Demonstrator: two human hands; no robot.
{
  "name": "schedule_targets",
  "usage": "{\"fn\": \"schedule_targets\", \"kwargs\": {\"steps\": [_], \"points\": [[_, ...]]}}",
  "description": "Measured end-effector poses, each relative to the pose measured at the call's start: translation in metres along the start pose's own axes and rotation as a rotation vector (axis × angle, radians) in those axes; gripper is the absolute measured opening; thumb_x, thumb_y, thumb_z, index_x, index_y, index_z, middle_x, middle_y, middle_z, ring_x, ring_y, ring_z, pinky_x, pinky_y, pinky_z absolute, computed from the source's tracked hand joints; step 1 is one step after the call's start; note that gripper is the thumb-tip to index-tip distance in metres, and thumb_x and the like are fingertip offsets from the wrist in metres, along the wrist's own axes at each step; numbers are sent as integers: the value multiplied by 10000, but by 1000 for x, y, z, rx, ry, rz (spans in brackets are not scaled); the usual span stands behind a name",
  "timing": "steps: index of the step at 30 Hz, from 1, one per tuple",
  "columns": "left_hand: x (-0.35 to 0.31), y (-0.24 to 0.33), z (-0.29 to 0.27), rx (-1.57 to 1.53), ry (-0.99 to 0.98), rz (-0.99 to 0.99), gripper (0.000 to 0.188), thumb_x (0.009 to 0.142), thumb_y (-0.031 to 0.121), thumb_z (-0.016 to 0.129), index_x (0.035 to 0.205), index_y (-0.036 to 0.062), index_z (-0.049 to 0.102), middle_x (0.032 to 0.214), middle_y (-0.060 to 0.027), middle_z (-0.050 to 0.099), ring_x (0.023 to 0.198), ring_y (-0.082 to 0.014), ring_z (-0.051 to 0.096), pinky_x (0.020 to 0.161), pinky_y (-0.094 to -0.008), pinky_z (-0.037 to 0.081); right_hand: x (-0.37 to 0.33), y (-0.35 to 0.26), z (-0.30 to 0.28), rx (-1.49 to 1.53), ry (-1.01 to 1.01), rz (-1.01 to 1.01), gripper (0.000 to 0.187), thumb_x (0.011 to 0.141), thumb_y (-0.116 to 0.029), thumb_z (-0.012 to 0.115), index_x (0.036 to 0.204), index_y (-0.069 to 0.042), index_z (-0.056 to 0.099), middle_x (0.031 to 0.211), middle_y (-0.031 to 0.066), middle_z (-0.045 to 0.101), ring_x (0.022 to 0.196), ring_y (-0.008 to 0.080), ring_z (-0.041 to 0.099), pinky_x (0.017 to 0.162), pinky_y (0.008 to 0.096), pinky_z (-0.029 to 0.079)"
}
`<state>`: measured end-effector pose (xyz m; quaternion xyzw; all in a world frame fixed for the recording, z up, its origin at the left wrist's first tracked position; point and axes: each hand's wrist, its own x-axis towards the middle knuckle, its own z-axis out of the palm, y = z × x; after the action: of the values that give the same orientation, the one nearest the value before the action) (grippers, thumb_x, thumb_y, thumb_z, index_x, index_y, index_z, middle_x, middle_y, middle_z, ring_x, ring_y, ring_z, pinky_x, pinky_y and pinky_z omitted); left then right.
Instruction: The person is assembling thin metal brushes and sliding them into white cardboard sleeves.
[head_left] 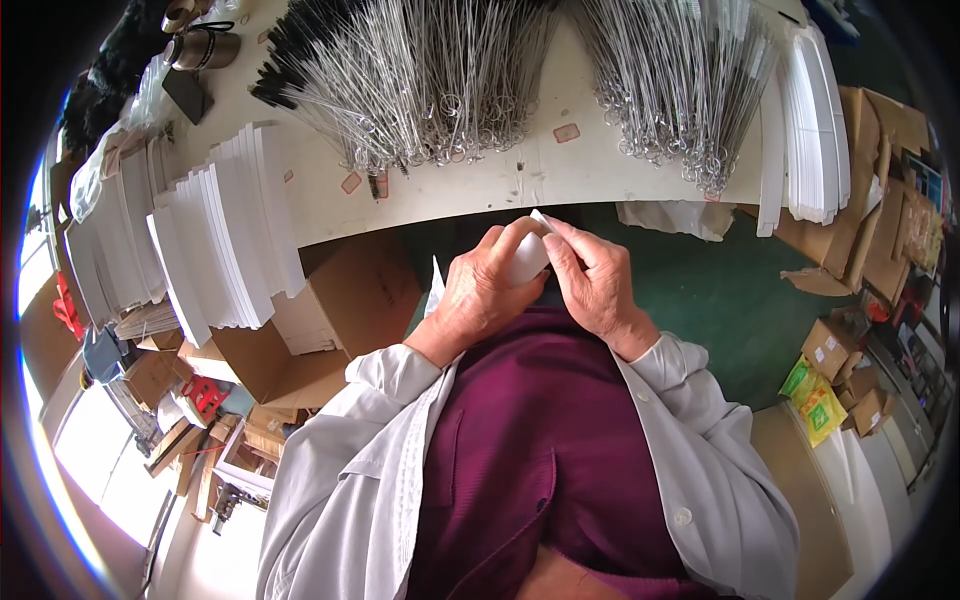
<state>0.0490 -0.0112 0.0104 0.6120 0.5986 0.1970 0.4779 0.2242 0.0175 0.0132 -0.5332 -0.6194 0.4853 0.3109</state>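
Two hands up close over the maroon front, both busy on one small white piece. Far left first: fanned stacks of white card sheets [215,235] spread along the edge of the pale surface [480,185], tilted and overlapping. Just below them, an open brown cardboard box [335,320], flaps out, touching the lowest stack. Up at the top left, a metal cup [205,47] beside a dark flat item. Moving along: a big heap of thin wire brushes with ring ends [410,85], black bristle tips pointing up-left, rings toward the near edge. Now centre: left hand [480,290] curled, grip closed round the small white paper packet [527,258], fingers wrapped over its left side. Packet held between both hands, off the surface, just below its near edge, above green floor. Right hand [595,280] next, thumb and fingertips pinched shut on the packet's upper right corner, a white tip poking out above. Grey sleeves below both wrists. Further right: a second heap of ringed wire brushes [680,90], then another stack of white sheets [815,125] at the surface's right end. Far right, flattened cardboard and a yellow-green packet [815,400] down on the floor.
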Motion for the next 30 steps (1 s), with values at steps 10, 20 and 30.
{"fn": "schedule_targets", "kwargs": {"steps": [10,20,30], "points": [[-4,-7,15,19,142,3,583,808,188,802,1277,13,505,1037,-185,699,891,-412,717,716,-463,603,-7,3,9,-67,-28,-20,250,1018,-150,638,1128,59,720,1033,215,755,930,267,762,790,316,588],[-7,-12,23,103,239,68,561,763,169,842,1225,17,560,1013,-199,705,854,-391,724,699,-448,603,-8,10,19,343,8,344,183,957,-116,736,1060,34,723,908,75,769,822,90,701,716,254,571],[-9,-11,24,108,289,82,559,743,174,875,1201,25,592,977,-200,719,833,-384,732,690,-430,604,0,11,12,485,22,534,152,949,-145,739,920,4,729,763,24,714,636,24,606,538,196,500]]}}
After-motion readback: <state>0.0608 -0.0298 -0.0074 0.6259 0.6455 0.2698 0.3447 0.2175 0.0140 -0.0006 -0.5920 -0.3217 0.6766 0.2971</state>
